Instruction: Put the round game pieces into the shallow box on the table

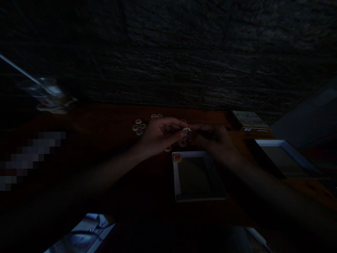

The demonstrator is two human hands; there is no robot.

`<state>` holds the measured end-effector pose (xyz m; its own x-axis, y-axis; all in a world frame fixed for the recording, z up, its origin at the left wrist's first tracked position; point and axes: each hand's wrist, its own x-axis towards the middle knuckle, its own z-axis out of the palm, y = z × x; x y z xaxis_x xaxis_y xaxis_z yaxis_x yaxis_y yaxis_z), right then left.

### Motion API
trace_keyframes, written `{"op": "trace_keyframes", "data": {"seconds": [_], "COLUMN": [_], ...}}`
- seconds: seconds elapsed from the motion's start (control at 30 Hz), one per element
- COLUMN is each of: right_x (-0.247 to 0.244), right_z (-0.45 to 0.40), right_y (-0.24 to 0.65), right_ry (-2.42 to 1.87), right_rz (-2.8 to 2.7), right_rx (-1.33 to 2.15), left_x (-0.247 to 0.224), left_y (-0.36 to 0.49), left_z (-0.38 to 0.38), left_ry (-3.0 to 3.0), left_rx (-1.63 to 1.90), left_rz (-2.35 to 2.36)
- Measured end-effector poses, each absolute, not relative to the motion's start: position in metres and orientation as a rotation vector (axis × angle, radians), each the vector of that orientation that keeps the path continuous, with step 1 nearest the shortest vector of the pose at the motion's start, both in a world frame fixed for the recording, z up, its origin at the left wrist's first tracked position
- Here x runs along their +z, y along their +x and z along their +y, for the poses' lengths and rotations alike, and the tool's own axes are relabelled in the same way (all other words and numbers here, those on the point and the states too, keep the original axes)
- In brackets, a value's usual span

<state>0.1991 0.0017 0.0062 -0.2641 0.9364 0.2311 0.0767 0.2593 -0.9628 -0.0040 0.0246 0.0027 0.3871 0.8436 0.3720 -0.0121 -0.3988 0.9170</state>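
Between the fingertips of my left hand [163,133] is a round Chinese chess piece [186,130] with a dark character. My right hand [214,137] meets it from the other side, fingers bent close to the piece; whether they grip it is too dark to tell. Below the hands lies an open shallow box [177,186] with white walls. One piece with a red character [177,157] sits in its far left corner. More chess pieces [139,127] lie in a cluster left of my left hand, and a few others [182,143] show partly beneath the hands.
At the right are a second open tray [272,141] and a closed flat box [249,120]. A clear container [50,93] stands at the far left. A stone wall [168,63] rises behind the wooden table [110,116]. The scene is very dark.
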Motion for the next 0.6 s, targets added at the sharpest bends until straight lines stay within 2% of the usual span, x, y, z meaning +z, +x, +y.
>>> {"op": "trace_keyframes", "data": {"seconds": [0.6], "right_x": [0.0036], "right_z": [0.0013], "right_y": [0.1988], "right_ry": [-1.04], "right_rz": [-1.503], "right_rx": [1.15], "left_x": [-0.0008], "left_y": [-0.0019], "left_z": [0.0198], "left_ry": [1.88], "left_rx": [1.116], "left_rz": [0.675]}}
